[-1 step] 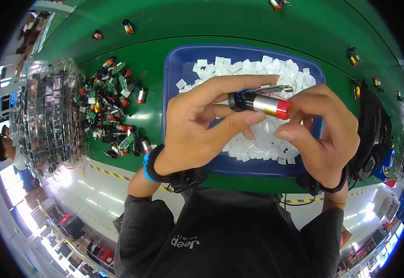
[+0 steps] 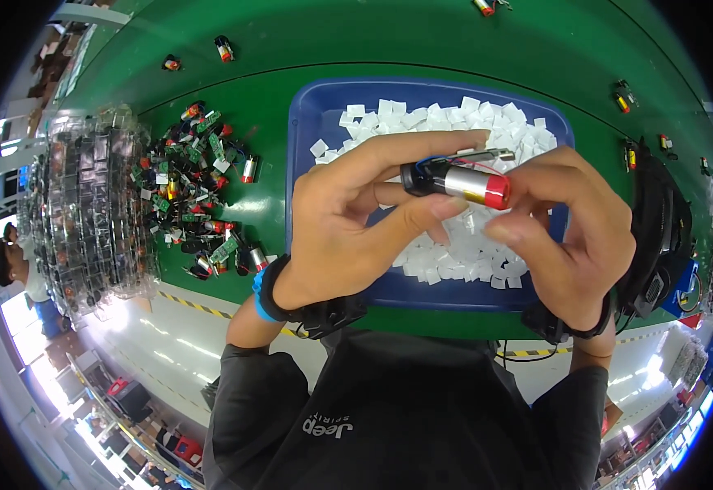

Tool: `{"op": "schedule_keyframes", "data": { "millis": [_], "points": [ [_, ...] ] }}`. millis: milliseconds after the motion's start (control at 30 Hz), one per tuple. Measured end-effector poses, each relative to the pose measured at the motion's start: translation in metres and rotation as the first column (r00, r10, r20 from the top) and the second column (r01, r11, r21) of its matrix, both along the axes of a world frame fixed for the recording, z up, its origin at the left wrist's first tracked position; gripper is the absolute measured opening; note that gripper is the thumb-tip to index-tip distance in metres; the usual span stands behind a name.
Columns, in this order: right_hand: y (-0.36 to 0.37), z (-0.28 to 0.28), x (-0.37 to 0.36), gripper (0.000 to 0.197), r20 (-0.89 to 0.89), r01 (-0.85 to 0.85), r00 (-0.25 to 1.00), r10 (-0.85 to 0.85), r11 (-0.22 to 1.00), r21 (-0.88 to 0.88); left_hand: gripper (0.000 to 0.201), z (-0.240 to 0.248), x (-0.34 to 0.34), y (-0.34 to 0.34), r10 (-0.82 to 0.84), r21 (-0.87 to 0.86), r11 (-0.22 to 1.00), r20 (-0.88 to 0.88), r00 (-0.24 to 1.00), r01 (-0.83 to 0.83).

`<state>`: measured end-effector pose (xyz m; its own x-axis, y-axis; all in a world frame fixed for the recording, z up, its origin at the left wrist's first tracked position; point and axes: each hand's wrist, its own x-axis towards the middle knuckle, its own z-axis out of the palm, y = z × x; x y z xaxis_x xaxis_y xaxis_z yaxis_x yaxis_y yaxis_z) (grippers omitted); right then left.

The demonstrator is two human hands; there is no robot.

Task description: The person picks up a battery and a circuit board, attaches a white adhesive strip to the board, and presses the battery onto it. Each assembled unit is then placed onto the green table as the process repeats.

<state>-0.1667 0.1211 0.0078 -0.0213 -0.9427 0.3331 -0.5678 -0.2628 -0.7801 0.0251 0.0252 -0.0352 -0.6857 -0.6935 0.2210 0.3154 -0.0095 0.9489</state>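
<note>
In my left hand [image 2: 352,220] is a battery assembly [image 2: 469,184], tilted slightly down to the right. Its silver cylinder has a red end and a black cap, with thin red and blue wires. A narrow circuit board with a metal connector [image 2: 502,153] runs along its upper side. My left thumb presses from below, and the index finger stretches over the board. At the red end is my right hand [image 2: 577,233], fingers curled and thumb apart from the index finger. Its index finger seems to touch that end; some fingertips are hidden. Both hands are above a blue tray [image 2: 311,102].
White square pieces [image 2: 471,110] heap in the tray. Left of it lies a pile of similar assemblies with green boards [image 2: 197,175], beside stacked clear plastic trays [image 2: 91,212]. Several assemblies lie scattered across the green table [image 2: 356,37]. A black bag-like object [image 2: 659,220] stands at right.
</note>
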Motion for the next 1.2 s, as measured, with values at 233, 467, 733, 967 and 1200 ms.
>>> {"op": "schedule_keyframes", "data": {
  "millis": [233, 467, 733, 967, 1200],
  "points": [
    [-0.002, -0.017, 0.013, 0.014, 0.312, 0.059, 0.948, -0.067, 0.998, 0.035, 0.036, 0.002, -0.001, 0.003, 0.081, -0.187, 0.98, 0.088, 0.993, -0.063],
    [-0.005, -0.025, 0.017, 0.014, 0.541, 0.097, 0.821, -0.185, 0.978, 0.186, 0.035, -0.001, 0.0, -0.001, 0.202, -0.386, 0.916, 0.2, 0.959, -0.113],
    [-0.015, -0.023, -0.005, 0.015, 0.366, 0.051, 0.91, -0.193, 0.93, 0.363, 0.03, 0.019, -0.022, -0.04, -0.116, -0.044, 0.989, 0.376, 0.919, 0.143],
    [-0.008, 0.008, -0.016, 0.017, 0.333, -0.045, 0.94, -0.07, 0.945, 0.325, 0.052, -0.024, -0.084, -0.203, 0.069, -0.297, 0.823, 0.899, 0.433, 0.485],
    [0.003, 0.008, -0.011, 0.02, 0.09, -0.077, 0.994, 0.055, 0.964, 0.255, 0.052, -0.091, -0.207, -0.243, 0.565, -0.887, 0.31, 0.462, 0.684, 0.343]
  ]
}}
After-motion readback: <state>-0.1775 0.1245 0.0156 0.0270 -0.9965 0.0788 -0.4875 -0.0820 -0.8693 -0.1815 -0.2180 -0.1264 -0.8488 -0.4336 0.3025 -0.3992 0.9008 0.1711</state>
